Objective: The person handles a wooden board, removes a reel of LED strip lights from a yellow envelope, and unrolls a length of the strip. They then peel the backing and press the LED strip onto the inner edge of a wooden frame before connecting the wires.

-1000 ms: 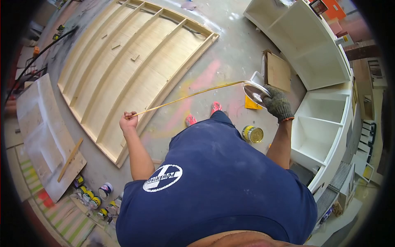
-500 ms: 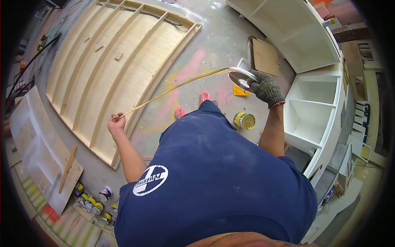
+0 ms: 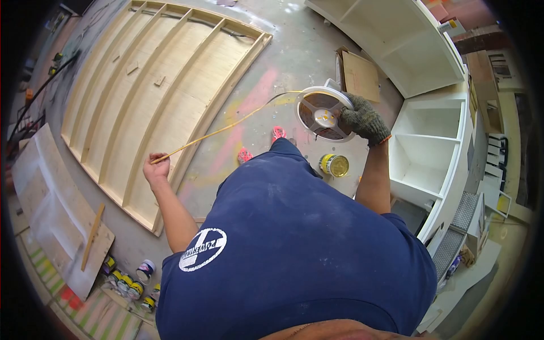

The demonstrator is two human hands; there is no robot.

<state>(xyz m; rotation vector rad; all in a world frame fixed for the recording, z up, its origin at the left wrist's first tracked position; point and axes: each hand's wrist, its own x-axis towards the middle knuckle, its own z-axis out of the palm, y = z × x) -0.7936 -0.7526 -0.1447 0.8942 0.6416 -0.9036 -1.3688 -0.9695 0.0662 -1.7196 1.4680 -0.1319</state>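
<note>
My right hand [image 3: 367, 120], in a dark grey knitted glove, grips the rim of a white-flanged reel [image 3: 325, 118] in front of me. The reel's round face is turned up toward me. A thin yellow strip [image 3: 218, 131], which looks like LED strip, runs from the top of the reel to the left. Its free part is pinched in the bare fingers of my left hand [image 3: 157, 168], over the near right edge of a wooden frame. Between the hands the strip sags slightly and has a bend close to the reel.
A large ribbed wooden frame [image 3: 148, 85] lies on the floor at left. White cabinets [image 3: 426, 148] stand at right, near a cardboard piece [image 3: 361, 77]. A paint can [image 3: 334, 165] sits by my feet. Several more cans [image 3: 127, 285] and a plywood sheet [image 3: 54, 209] are at lower left.
The reel has tilted so its face now shows, and it sits slightly lower and left. The strip has gone from nearly taut to slacker and bent. My left hand has turned slightly.
</note>
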